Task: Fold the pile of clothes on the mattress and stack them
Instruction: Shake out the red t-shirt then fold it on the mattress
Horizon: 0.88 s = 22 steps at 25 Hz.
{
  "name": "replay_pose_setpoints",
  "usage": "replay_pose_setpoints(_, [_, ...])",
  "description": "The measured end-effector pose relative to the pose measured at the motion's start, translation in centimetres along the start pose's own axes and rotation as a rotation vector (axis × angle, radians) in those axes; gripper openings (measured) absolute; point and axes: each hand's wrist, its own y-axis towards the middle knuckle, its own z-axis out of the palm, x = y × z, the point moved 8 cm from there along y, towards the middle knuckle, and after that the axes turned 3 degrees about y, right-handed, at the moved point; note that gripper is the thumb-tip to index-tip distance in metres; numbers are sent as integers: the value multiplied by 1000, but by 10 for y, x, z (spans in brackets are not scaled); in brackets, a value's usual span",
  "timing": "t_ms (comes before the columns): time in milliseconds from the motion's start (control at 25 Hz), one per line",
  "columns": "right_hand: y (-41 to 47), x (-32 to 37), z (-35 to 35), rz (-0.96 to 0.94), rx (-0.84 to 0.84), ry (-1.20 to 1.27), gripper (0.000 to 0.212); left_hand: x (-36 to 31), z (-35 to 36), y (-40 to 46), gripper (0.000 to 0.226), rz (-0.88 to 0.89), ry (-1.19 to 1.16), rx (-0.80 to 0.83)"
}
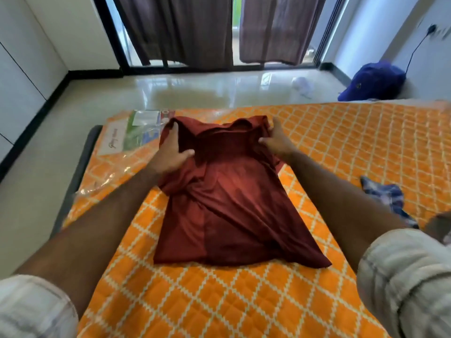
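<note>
Toward the far left corner of the mattress [341, 147], a maroon shirt [227, 203] is being kept spread out, its long axis running from the far edge back toward the near edge, where the hem is lying closest to the person. The collar end is lying farthest away, and it is there that both hands are being applied. The left hand [172, 152] is being closed on the shirt's far left shoulder, thumb on top and fingers tucked under a raised fold. The right hand [275, 140] is being closed on the far right shoulder in the same pinching way. Both arms are being stretched about equally far, 1 down each long side of the garment, so neither is judged nearer.

Since the grip is at the far end and the hem is nearest, the coming fold is judged to run along the long axis, with the collar end being drawn back toward the near edge. Near the right edge, a checked blue garment [385, 198] is lying crumpled, apparently not yet folded.
</note>
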Motion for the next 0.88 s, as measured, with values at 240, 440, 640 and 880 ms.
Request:
replay_pose_setpoints(240, [-185, -77, 66, -295, 47, -394, 68, -44, 112, -177, 52, 746, 460, 79])
replay_pose_setpoints(440, [-282, -96, 85, -586, 107, -819, 54, -46, 144, -234, 24, 871, 783, 107])
replay_pose_setpoints(640, [-275, -61, 41, -375, 66, -356, 24, -46, 84, -216, 9, 354, 113, 168])
replay_pose_setpoints(880, [-311, -61, 18, -331, 94, -402, 36, -43, 38, -255, 34, 349, 636, -26])
